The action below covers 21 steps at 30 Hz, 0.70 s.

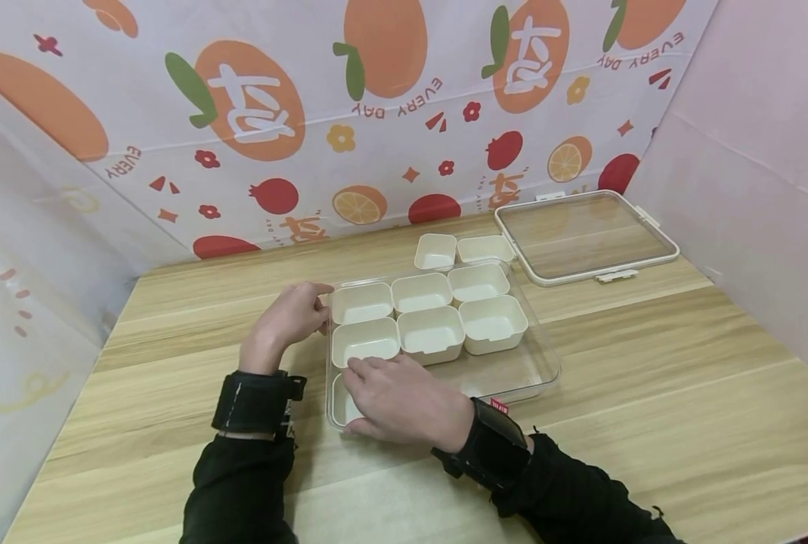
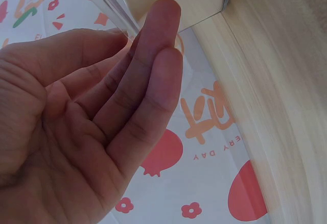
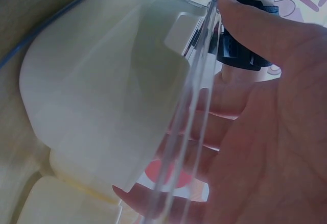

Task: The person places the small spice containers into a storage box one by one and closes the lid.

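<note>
A clear container (image 1: 540, 363) stands on the table with several cream boxes in it. My left hand (image 1: 291, 317) is at its upper left corner, the fingers touching the outside of the wall. In the left wrist view, my left hand (image 2: 102, 96) has its fingers lightly bent against the clear wall. My right hand (image 1: 407, 400) holds a cream box (image 1: 345, 404) in the container's near left corner and covers much of it. From the right wrist, the cream box (image 3: 102, 91) shows behind the clear wall, with my right hand's thumb (image 3: 250, 25) at the rim.
Two more cream boxes, one small (image 1: 435, 251) and one longer (image 1: 487, 248), sit behind the container. A clear lid (image 1: 587, 234) with a white rim and clips lies at the back right. A fruit-print sheet (image 1: 390, 151) hangs behind the table.
</note>
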Each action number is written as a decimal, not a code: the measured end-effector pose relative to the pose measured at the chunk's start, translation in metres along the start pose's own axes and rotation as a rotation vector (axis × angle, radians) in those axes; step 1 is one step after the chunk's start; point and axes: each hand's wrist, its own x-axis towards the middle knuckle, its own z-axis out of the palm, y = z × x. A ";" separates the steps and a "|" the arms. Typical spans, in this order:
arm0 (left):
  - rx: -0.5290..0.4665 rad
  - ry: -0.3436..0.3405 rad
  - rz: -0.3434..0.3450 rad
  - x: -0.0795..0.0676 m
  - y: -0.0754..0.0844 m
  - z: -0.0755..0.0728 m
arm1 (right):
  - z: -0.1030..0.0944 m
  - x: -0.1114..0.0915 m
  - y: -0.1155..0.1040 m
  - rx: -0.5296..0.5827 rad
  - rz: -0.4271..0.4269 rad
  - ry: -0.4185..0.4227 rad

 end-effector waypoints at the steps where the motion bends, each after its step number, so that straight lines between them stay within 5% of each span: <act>1: -0.001 0.000 0.001 0.000 0.000 0.000 | 0.000 0.000 0.000 -0.004 -0.002 0.001; 21: -0.008 -0.027 -0.008 -0.001 0.001 -0.002 | -0.019 -0.005 0.018 0.139 0.000 0.046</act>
